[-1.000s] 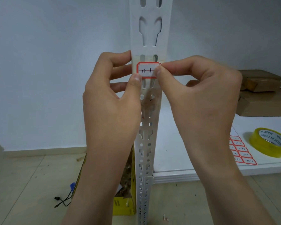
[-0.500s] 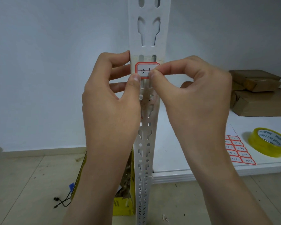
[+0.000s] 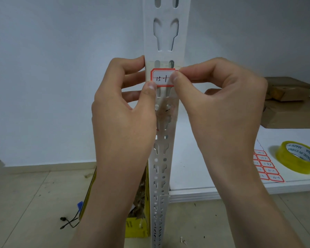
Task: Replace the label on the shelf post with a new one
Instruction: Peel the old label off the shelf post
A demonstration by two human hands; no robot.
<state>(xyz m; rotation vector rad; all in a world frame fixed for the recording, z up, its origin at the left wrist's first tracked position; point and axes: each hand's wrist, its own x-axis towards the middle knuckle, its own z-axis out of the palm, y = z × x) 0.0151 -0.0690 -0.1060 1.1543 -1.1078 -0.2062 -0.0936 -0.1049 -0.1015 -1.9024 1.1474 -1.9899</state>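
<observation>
A white perforated shelf post (image 3: 166, 33) stands upright in the middle of the view. A red-bordered white label (image 3: 162, 77) marked "15-1" lies on its face. My left hand (image 3: 123, 108) wraps the post from the left, fingers behind it and thumb pressing the label's lower left corner. My right hand (image 3: 220, 104) pinches the label's right edge between thumb and forefinger. Below the label the post shows brownish glue residue (image 3: 166, 111).
A white shelf board (image 3: 204, 172) at the right carries a sheet of red-bordered labels (image 3: 267, 167), a yellow tape roll (image 3: 299, 159) and cardboard boxes (image 3: 292, 102). A yellow box (image 3: 138, 228) and a black cable (image 3: 70, 222) lie on the tiled floor beside the post.
My right thumb and forefinger slid left along the label and then back to its right edge. The left hand kept its hold on the post.
</observation>
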